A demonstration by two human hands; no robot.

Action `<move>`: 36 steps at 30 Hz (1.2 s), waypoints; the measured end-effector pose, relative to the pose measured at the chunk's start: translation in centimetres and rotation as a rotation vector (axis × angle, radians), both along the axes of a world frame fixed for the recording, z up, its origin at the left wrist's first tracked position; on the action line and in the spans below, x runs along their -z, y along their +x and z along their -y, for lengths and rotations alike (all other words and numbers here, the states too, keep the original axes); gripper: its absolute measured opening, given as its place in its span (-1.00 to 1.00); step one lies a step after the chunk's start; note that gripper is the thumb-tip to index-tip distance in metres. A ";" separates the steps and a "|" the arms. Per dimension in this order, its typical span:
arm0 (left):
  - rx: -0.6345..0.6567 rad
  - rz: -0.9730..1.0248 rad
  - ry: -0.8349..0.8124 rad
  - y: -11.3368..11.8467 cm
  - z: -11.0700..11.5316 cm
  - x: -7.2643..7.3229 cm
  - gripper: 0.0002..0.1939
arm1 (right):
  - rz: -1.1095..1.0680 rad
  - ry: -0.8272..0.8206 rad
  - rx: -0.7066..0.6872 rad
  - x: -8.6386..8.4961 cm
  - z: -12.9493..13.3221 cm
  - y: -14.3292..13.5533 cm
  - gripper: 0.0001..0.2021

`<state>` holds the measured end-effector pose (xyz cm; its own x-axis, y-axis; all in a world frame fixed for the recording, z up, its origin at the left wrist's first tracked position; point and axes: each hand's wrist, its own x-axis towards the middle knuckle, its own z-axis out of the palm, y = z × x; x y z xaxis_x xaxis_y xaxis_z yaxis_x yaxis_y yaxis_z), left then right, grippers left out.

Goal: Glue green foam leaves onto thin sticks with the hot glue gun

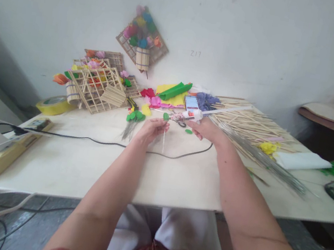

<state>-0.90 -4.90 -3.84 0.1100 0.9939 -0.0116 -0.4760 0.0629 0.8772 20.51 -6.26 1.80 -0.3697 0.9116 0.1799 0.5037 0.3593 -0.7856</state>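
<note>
My left hand (153, 130) pinches a thin pale stem or wire with a small green leaf (166, 116) at its top. Closed around a white hot glue gun (193, 114) is my right hand (203, 128); the gun's nozzle points left toward the leaf, and whether they touch I cannot tell. From its back end a long pale glue stick (230, 110) reaches up and right. A loose green leaf (188, 131) lies beneath the gun, by the black handles of scissors (182, 124). Left of my left hand is a bunch of green leaves on wires (136, 116).
A black cord (105, 142) crosses the table to a yellow power strip (17, 150). Stick lattices with paper flowers (96, 86) are piled back left, near yellow tape (56, 104). Coloured crepe paper (172, 93) lies at the back; thin sticks (251, 122) and wires (264, 159) spread right.
</note>
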 end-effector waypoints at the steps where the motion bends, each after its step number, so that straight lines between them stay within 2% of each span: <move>1: -0.001 -0.002 -0.004 0.0 0.0 0.0 -0.97 | -0.001 -0.003 0.000 0.0 0.0 0.0 -0.55; 20: 0.033 -0.024 -0.014 0.1 0.0 0.0 -0.92 | -0.020 -0.004 -0.015 0.4 -0.3 -0.3 -0.55; 30: 0.070 -0.057 0.007 0.1 -0.1 0.2 -0.96 | -0.010 0.026 0.016 0.4 -0.2 -0.6 -0.54; 36: 0.076 -0.061 0.010 0.1 -0.1 0.2 -0.95 | -0.020 0.021 0.057 -0.1 0.4 -1.0 -0.55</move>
